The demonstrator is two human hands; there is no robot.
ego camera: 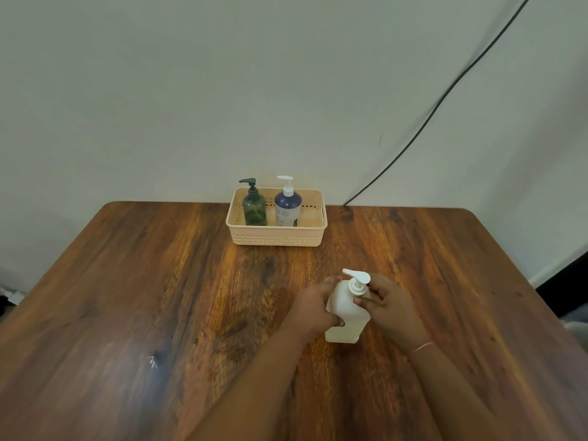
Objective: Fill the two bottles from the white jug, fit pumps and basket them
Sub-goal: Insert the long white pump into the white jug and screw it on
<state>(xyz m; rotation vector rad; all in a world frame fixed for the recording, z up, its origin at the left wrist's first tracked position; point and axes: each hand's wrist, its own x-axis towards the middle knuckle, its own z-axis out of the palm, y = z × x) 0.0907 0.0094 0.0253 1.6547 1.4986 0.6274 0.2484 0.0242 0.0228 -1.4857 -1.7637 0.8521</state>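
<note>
1. The white jug [345,316] stands upright on the wooden bench [159,297], caught between both hands.
2. The left hand [313,308] wraps the jug's left side, fingers curled round the body and thumb pressed low on its front.
3. The right hand [386,302] sits at the jug's neck, its fingers pinching the collar just under the white pump head [357,276].
4. Well beyond the hands, at the bench's far edge by the wall, rests a peach basket [276,238].
5. Inside it stand two bottles, upright and side by side: a green bottle [254,210] with a dark pump, and a blue-and-white bottle [288,208] with a white pump.
6. A black cable [445,93] runs down the wall beyond the right hand.
</note>
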